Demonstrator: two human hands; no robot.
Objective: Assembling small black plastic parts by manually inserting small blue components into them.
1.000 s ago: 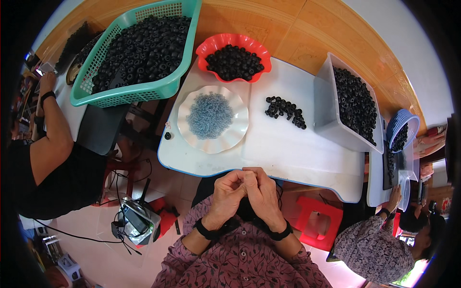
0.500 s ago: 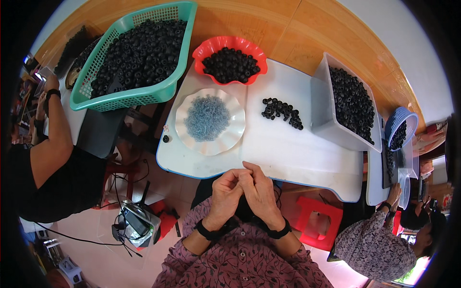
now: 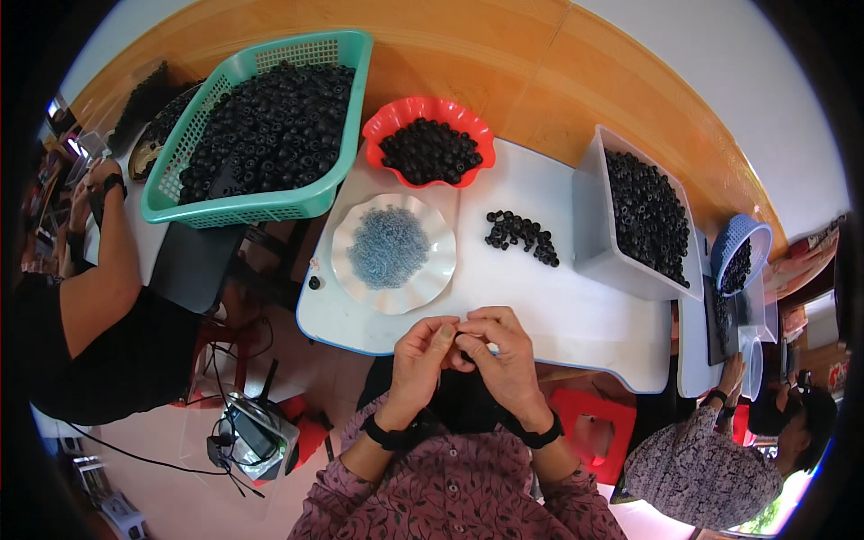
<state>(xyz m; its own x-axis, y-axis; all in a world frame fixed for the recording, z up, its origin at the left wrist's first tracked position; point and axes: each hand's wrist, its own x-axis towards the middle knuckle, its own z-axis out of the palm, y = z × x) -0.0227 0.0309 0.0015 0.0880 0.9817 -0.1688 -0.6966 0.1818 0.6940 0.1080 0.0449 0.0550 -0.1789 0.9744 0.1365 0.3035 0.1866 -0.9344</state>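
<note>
My left hand (image 3: 418,367) and my right hand (image 3: 506,364) meet just off the front edge of the white table (image 3: 513,324). A small black ring-like part (image 3: 465,355) shows between the fingers of my right hand. My left fingers are pinched beside it; whatever they hold is too small to make out. Beyond my left hand, a white wavy-rimmed plate (image 3: 438,281) carries a heap of tiny translucent blue-grey pieces (image 3: 389,247). A loose group of black ring-like parts (image 3: 522,238) lies on the tabletop to the right of the plate.
A red scalloped bowl (image 3: 489,148) and a green basket (image 3: 270,209) hold black parts, as does a grey bin (image 3: 589,211) at right. One black part (image 3: 314,283) sits near the left edge. Co-workers sit either side; a red stool (image 3: 589,409) stands right.
My hands have shifted from fingertips pressed together to slightly apart, and a black part now shows at my right fingers. The whole scene sits a little lower in view.
</note>
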